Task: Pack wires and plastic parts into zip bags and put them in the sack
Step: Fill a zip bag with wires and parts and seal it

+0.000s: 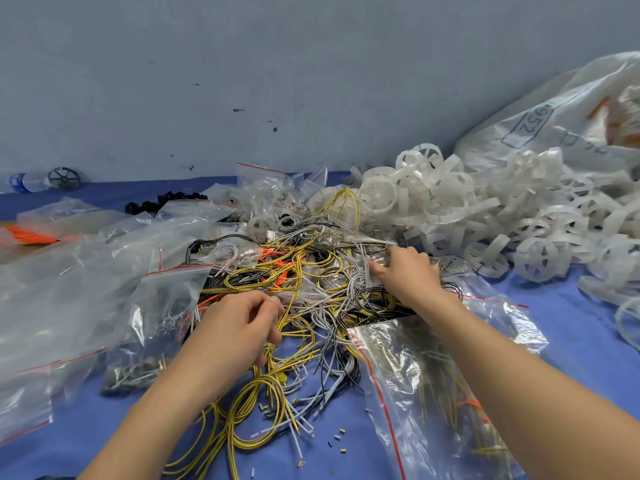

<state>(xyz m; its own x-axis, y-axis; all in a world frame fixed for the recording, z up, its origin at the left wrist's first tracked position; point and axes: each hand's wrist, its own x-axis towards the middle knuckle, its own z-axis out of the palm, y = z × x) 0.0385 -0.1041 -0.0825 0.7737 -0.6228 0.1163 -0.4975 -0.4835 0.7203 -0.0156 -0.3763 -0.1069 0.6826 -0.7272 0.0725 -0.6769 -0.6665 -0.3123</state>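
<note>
Blue cloth (571, 323): left hand (239, 327) grips wires (311, 263), right hand (405, 275) atop.

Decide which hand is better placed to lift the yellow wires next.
Left. The left hand grips yellow wires at the pile's near edge; the right hand reaches farther back among white wires.

Glossy (crinkled) clear plastic zip bags (433, 386)

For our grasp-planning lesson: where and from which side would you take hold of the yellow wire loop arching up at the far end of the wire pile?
Pinch the crown of the yellow wire loop from above. It arches clear of the wire pile, so fingers can close round it there. Its lower ends run into the pile and may snag.
</note>
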